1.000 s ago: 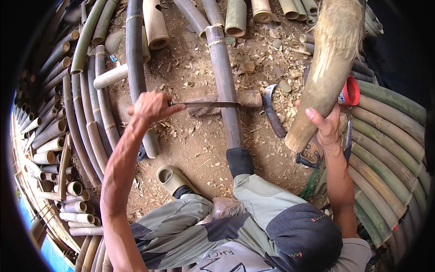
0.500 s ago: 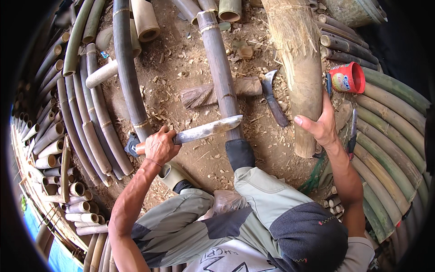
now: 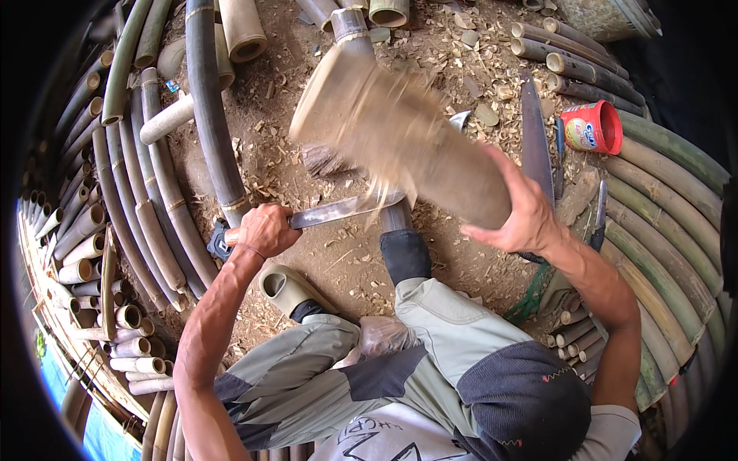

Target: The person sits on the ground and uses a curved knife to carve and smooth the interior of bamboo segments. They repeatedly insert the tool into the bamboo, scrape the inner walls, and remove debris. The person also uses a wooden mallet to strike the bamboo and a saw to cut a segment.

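My left hand (image 3: 261, 229) is wrapped round the handle of a machete (image 3: 327, 213), its long worn blade pointing right across a dark bamboo pole (image 3: 397, 217). In my right hand (image 3: 534, 211) is the narrower end of a thick pale wooden club (image 3: 400, 134). Frayed fibres hang from the club's middle, and it is smeared by motion. It slants up to the left over the pole and a rough log block (image 3: 323, 160), hiding much of both. A curved blade tip (image 3: 460, 119) shows behind it.
Bamboo poles (image 3: 215, 115) line the left, with stacked cut tubes (image 3: 131, 349) beyond. More bamboo (image 3: 661, 269) lies at right, near a red tub (image 3: 590, 127), a saw (image 3: 532, 127) and a slim knife (image 3: 600, 211). Shavings cover the dirt floor (image 3: 269, 146).
My right hand has moved slightly left, and the wooden club has swung from upright to slanting left over the pole. The saw has come into sight. My left hand and machete have shifted slightly left.
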A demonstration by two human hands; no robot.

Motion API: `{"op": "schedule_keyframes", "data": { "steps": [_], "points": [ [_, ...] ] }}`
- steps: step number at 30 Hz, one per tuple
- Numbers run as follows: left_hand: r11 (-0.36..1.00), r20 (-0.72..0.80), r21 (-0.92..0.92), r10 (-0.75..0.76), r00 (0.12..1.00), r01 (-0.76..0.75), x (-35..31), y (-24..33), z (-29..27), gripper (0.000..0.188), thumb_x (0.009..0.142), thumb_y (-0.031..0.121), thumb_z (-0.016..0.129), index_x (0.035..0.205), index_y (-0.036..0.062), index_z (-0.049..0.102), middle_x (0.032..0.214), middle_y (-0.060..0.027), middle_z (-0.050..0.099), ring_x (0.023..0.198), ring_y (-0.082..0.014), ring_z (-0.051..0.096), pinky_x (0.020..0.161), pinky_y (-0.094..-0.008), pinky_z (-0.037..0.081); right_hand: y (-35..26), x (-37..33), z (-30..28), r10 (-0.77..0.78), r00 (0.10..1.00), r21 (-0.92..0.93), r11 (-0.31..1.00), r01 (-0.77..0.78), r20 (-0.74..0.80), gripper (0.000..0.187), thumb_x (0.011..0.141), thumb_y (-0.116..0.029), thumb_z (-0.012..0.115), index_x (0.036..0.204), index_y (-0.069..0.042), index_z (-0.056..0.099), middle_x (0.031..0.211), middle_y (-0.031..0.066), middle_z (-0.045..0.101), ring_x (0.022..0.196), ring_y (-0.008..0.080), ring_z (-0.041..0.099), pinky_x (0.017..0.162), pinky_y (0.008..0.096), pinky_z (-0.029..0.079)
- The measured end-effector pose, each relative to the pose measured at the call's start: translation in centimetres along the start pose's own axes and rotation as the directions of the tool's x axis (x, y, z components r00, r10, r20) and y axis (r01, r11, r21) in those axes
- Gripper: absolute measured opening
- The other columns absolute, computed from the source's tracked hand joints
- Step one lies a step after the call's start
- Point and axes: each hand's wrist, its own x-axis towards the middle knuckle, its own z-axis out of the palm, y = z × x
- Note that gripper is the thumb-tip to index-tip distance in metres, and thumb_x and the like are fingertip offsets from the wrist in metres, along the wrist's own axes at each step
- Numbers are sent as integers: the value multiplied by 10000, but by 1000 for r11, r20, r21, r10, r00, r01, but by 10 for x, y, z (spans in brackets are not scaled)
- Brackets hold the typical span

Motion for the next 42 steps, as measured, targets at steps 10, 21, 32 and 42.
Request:
{"op": "schedule_keyframes", "data": {
  "steps": [10,21,32,42],
  "points": [
    [998,96,54,-27,995,22,11,2,-16,303,752,325,641,880,75,758,784,-219,698,773,-384,696,751,-467,559,-9,37,6,-355,759,-236,804,545,545,842,593,-261,865,1341,-133,498,996,78,578,759,226,591,632,367,543],
    [998,112,55,-39,993,33,13,-1,-15,310,747,320,655,923,90,766,812,-212,709,782,-375,702,757,-453,566,-30,19,7,-437,763,-116,829,547,477,695,735,-237,779,1347,-99,480,928,76,570,730,199,623,587,305,564],
    [999,78,36,-15,997,12,17,-1,-18,320,768,365,643,884,89,756,787,-217,699,761,-382,696,739,-464,564,-24,6,26,-561,745,-20,794,607,360,734,699,-290,788,1321,-67,467,853,74,556,679,209,612,560,321,563],
    [999,42,35,-7,999,5,19,2,-12,292,768,349,643,896,110,750,783,-201,703,754,-365,699,727,-456,561,-22,3,21,-507,754,-22,824,567,418,807,651,-314,854,1314,-90,452,908,93,561,721,229,633,588,343,577]
  ]
}}
